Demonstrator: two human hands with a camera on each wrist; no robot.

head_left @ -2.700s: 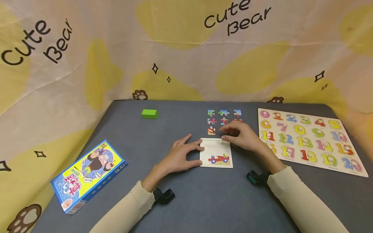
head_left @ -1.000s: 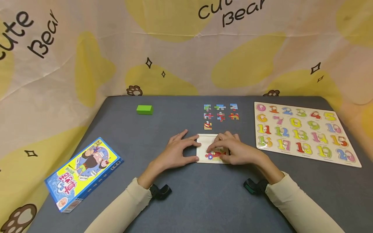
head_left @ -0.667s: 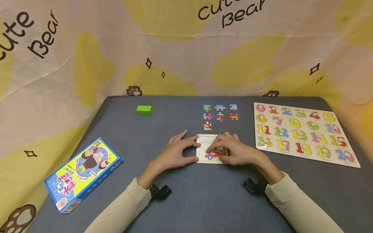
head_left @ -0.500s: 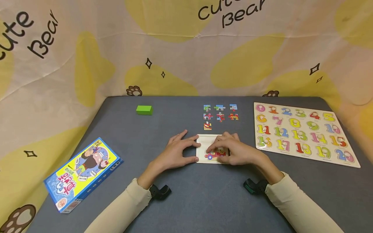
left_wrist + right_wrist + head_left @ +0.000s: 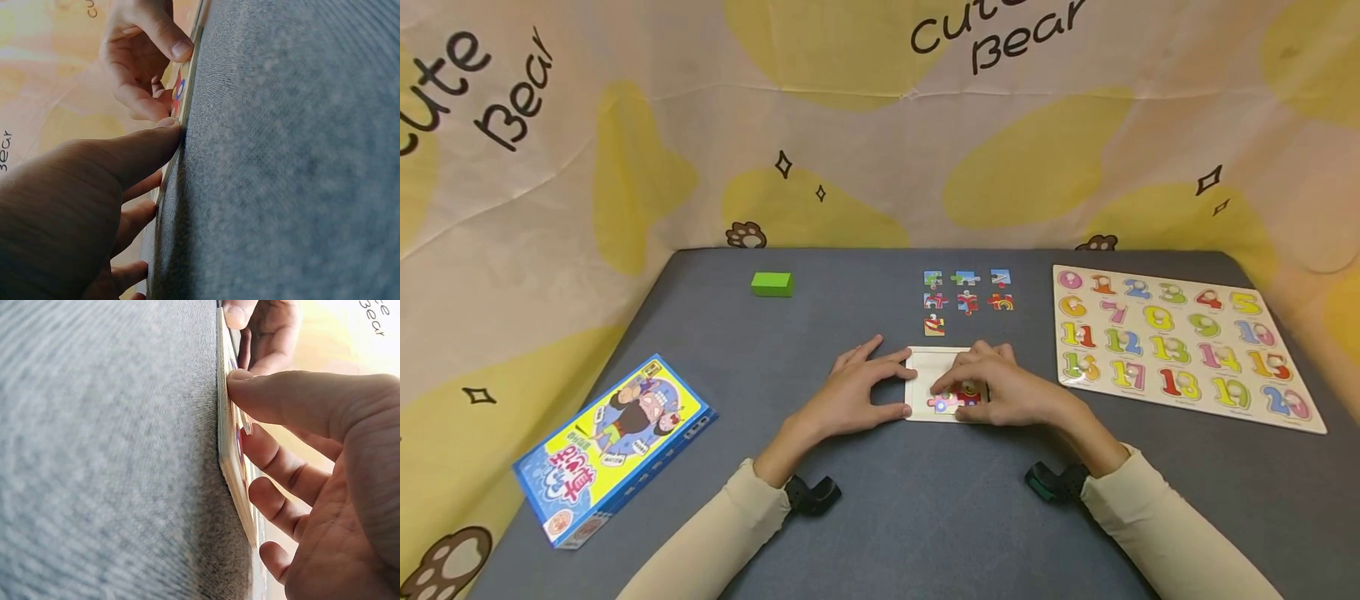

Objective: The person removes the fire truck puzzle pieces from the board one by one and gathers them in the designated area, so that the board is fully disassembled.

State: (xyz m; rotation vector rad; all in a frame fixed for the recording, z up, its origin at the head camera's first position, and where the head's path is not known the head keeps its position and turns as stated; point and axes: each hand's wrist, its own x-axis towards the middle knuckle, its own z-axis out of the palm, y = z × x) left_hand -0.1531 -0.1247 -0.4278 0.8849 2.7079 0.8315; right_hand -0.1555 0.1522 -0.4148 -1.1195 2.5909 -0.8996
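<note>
A cream puzzle tray [image 5: 927, 358] lies on the grey table between both hands, with part of a red car picture along its near side. My left hand [image 5: 853, 396] rests its spread thumb and fingers along the tray's left edge; the left wrist view shows the thumb tip at the near corner. Over the tray's right half, my right hand [image 5: 1003, 390] pinches a puzzle piece [image 5: 942, 403] between thumb and fingers. In the right wrist view that piece [image 5: 247, 425] stands tilted up from the tray. The right fingers hide part of the car picture.
Several loose puzzle pieces [image 5: 967, 302] lie in rows beyond the tray. A wooden number board [image 5: 1161, 354] is at the right, a green block [image 5: 772, 285] at the back left, and a blue and yellow box [image 5: 617, 450] at the left. A printed cloth [image 5: 865, 125] hangs behind the table.
My right hand has come from beyond the tray's far right corner down onto the car picture. The piece under its fingers lay flat and is now tilted up. My left hand keeps its place.
</note>
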